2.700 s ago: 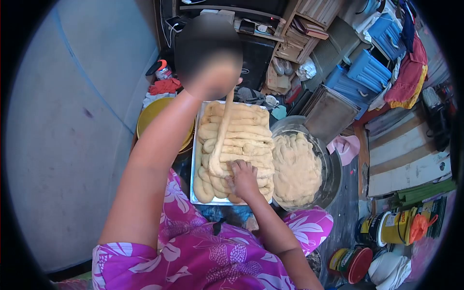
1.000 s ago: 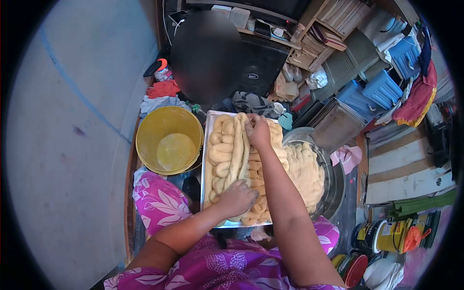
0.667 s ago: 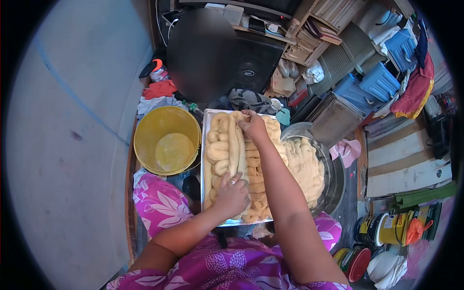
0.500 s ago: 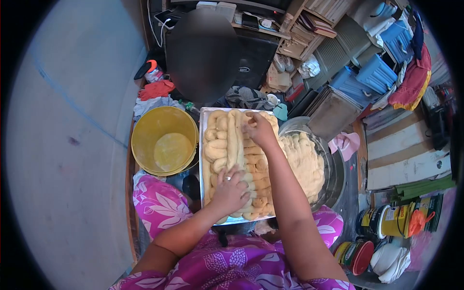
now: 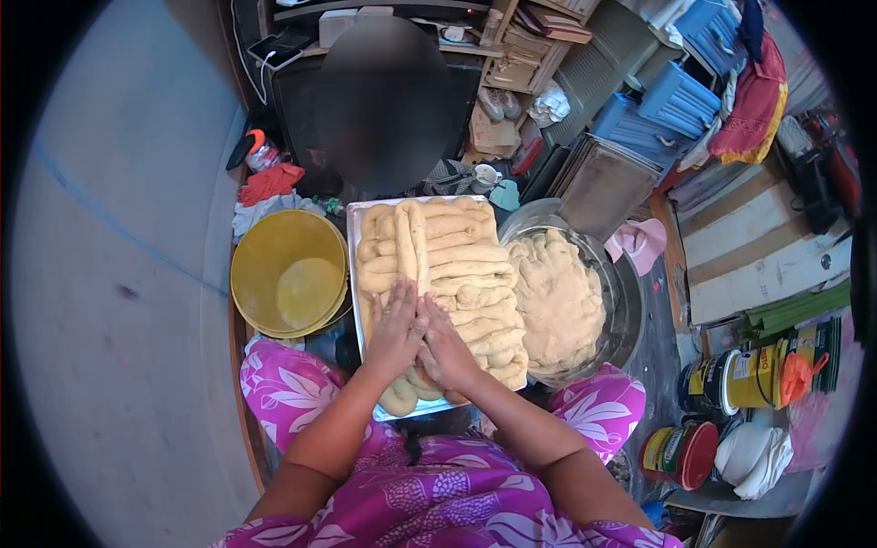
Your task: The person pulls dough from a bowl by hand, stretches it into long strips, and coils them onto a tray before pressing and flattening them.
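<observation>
Leaving the tray's [image 5: 353,237] far end, the right hand [image 5: 446,353] is meeting the left hand [image 5: 394,334]; their straight, narrowly spaced fingers are seemingly pressing the strand [image 5: 419,248] lying over dough [image 5: 470,270] there.

At the center of my head view, the left hand [image 5: 395,333] and right hand [image 5: 442,345] meet over dough strips [image 5: 461,260] on a metal tray [image 5: 354,239]. I see a yellow bucket [image 5: 290,274] left of center, and a dough-filled basin [image 5: 628,315] right of center.
</observation>
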The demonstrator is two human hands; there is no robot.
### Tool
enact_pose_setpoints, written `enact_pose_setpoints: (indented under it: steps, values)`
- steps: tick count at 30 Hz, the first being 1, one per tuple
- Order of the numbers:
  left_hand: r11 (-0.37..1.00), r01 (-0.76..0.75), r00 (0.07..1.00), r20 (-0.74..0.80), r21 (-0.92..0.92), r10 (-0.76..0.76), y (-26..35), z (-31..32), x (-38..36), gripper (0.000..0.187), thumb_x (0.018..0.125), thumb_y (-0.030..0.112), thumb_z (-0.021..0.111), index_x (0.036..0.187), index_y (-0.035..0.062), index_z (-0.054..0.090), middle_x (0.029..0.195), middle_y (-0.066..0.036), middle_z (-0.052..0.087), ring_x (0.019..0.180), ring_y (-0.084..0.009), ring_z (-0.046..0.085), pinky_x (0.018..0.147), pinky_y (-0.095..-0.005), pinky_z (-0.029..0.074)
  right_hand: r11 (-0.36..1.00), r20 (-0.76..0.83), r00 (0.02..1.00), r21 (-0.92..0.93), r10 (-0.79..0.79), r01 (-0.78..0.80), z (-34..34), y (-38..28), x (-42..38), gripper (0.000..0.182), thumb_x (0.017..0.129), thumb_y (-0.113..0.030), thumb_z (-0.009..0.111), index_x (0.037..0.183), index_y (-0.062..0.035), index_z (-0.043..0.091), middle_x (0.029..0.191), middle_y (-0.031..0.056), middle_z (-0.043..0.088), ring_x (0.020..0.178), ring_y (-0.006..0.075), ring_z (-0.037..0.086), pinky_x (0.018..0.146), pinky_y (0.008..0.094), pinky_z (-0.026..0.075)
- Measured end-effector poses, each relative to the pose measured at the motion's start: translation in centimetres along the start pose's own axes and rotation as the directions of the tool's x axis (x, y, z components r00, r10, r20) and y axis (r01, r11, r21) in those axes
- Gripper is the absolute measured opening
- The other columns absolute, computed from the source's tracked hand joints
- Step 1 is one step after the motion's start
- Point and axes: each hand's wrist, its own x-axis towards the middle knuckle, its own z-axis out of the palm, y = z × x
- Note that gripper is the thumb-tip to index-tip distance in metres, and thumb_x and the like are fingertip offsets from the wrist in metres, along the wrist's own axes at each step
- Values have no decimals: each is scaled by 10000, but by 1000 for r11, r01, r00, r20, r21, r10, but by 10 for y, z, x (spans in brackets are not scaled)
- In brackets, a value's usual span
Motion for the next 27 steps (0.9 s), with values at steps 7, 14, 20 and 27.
enact_pose_setpoints:
  steps: [7,14,20,27]
  values:
    - [997,-40,993,-115,-67,32,2,-3,18,601,944,399,309,1424,53,205,1474,-204,160,1385,-315,103,1092,-495,2,947,25,1000,-320,1,7,1,-6,2,639,884,-283,451,1370,64,222,1389,300,261,1335,376,217,1106,445,141]
    - [918,-163,986,98,362,137,21,-11,94,580,921,446,348,1352,60,383,1471,-96,245,1382,-287,131,1096,-503,44,983,-79,996,-176,35,-48,8,-8,-2,607,869,-356,497,1304,42,356,1352,284,321,1286,389,293,1096,457,175]
    - [838,76,995,14,540,-100,29,4,100,646,913,476,342,1362,12,346,1489,-121,179,1392,-265,83,1105,-482,14,997,-40,999,-62,35,-37,-23,2,-10,595,881,-375,480,1323,3,355,1365,239,334,1280,372,313,1095,467,181]
    - [689,23,967,158,725,-199,62,24,100,672,915,467,350,1402,15,247,1494,-127,156,1393,-278,67,1102,-490,17,982,-259,964,-189,-61,12,-48,51,-43,553,871,-355,520,1306,-35,399,1353,205,375,1265,336,354,1088,430,214]
